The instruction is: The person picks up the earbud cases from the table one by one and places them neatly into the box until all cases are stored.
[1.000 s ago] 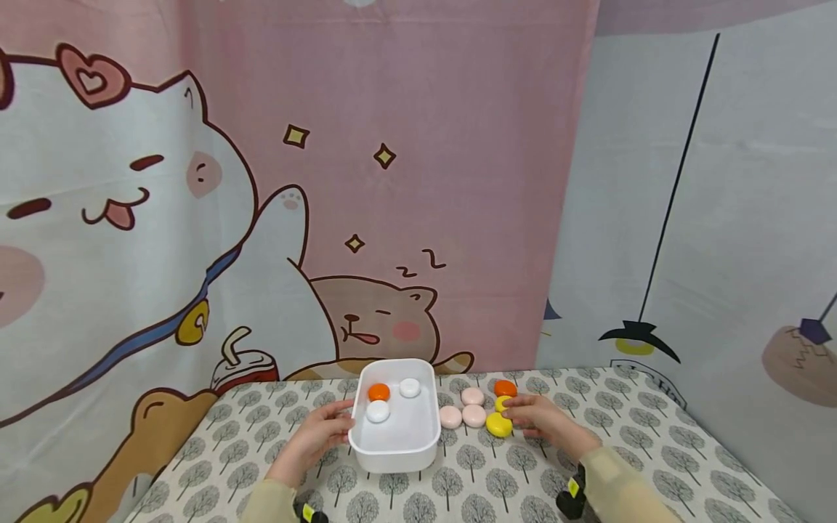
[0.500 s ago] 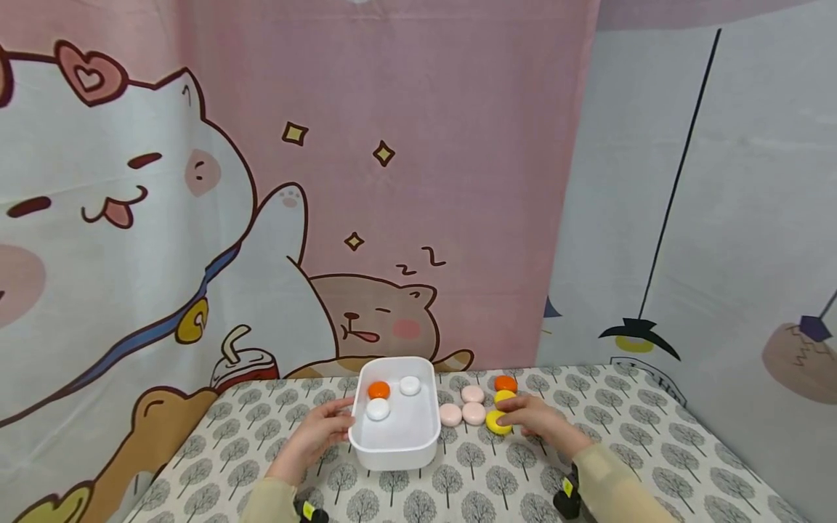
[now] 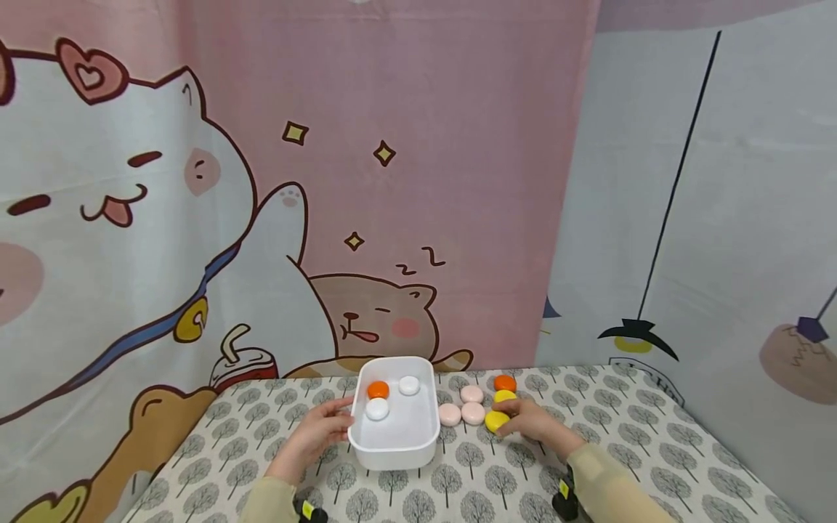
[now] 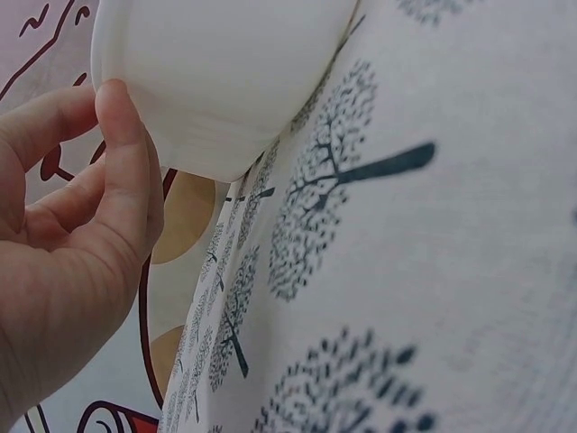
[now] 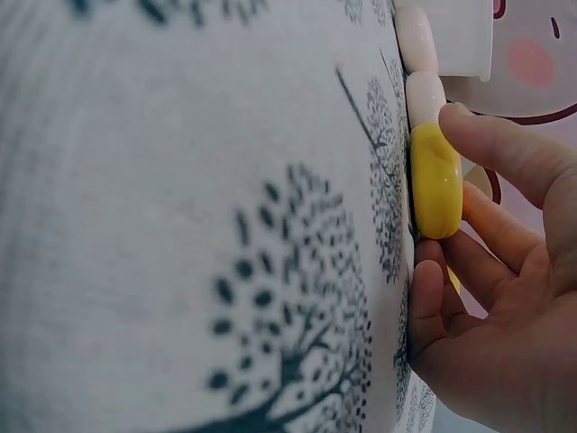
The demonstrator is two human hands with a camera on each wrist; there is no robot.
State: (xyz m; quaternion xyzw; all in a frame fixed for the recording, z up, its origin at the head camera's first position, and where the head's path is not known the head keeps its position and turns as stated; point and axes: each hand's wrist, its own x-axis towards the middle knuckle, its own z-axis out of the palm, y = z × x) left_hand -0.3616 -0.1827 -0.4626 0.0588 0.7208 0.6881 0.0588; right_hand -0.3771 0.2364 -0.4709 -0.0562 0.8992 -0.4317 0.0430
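My left hand point(image 3: 319, 434) holds the left side of a white rectangular box point(image 3: 397, 458), thumb and index finger at its rim in the left wrist view. In the box lie an orange disc point(image 3: 378, 391) and two white discs point(image 3: 377, 409), all glossy and rounded. On the cloth to its right, my right hand point(image 3: 538, 423) has its thumb and fingers around the nearer yellow disc point(image 5: 436, 180), which sits on the cloth. A second yellow disc point(image 3: 504, 396) lies just behind, partly covered by the fingers.
Several pale pink discs point(image 3: 473, 413) lie between the box and the yellow discs. Another orange disc point(image 3: 504, 383) is at the back of the group. A tree-print cloth point(image 3: 471, 494) covers the table, and a cartoon curtain point(image 3: 458, 181) hangs behind it.
My right hand has shifted slightly left and nearer, from beside the two yellow discs to around the nearer one. My left hand and the box stay in place.
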